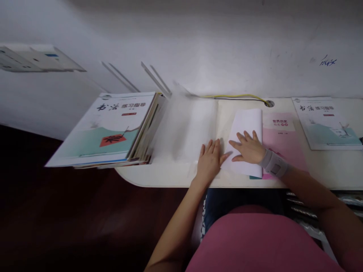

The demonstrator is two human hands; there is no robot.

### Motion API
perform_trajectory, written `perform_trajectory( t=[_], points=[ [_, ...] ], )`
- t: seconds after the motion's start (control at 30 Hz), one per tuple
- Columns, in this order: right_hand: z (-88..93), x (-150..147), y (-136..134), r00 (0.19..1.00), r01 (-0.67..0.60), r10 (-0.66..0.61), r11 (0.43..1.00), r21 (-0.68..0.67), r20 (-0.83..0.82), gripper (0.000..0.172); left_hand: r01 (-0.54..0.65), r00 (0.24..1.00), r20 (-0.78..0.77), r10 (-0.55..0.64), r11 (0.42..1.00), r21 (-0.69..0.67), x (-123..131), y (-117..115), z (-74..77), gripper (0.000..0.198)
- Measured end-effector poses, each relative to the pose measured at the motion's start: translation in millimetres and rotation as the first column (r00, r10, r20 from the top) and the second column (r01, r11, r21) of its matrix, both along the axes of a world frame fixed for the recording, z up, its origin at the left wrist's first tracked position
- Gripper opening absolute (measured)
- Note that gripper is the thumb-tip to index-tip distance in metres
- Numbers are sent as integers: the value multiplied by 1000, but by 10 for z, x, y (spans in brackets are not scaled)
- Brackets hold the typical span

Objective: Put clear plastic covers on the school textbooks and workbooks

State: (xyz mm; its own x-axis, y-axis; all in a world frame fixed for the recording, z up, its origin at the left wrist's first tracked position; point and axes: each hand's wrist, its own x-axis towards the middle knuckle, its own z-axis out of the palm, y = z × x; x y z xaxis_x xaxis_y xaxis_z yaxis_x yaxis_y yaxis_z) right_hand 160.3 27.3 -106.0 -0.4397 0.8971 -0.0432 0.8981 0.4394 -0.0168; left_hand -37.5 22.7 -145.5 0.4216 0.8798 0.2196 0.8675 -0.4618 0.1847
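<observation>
My right hand (248, 148), with a grey band on its wrist, lies spread over a white sheet (248, 122). That sheet overlaps the left part of a pink book (283, 141) with Chinese lettering. My left hand (210, 160) rests flat near the sheet's lower left corner, its fingers stretched out and the thumb reaching toward the paper. Beside it a clear plastic sheet (195, 128) spreads over the table to the left. Whether the white sheet is joined to the pink book I cannot tell.
A stack of books (119, 128) with a calligraphy workbook on top stands at the table's left end. Another calligraphy workbook (326, 128) lies at the right. A yellow and a black cable run along the wall into a round hole (269, 103) in the white table (170, 177).
</observation>
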Motion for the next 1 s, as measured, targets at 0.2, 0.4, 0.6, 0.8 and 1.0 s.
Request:
perform_trajectory(
  t=[0.2, 0.4, 0.6, 0.8, 1.0],
  points=[
    [87, -21, 60, 997, 23, -15, 994, -105, 78, 76, 3, 997, 80, 0, 999, -45, -51, 18, -5, 62],
    [113, 62, 47, 993, 37, -25, 994, -106, 112, 76, -5, 990, 139, 12, 999, -51, -84, 43, -2, 47],
    [114, 96, 22, 988, 85, -77, 995, -55, 131, 75, -11, 983, 184, 21, 998, -54, -65, 69, 12, 33],
    [96, 59, 53, 990, 103, -97, 994, -49, 107, 73, -72, 959, 270, 82, 996, -48, -56, 80, 71, 33],
    [56, -30, 66, 993, 79, -77, 997, -17, 90, 73, -127, 927, 353, 127, 992, -21, -67, 49, 98, 32]
  ],
)
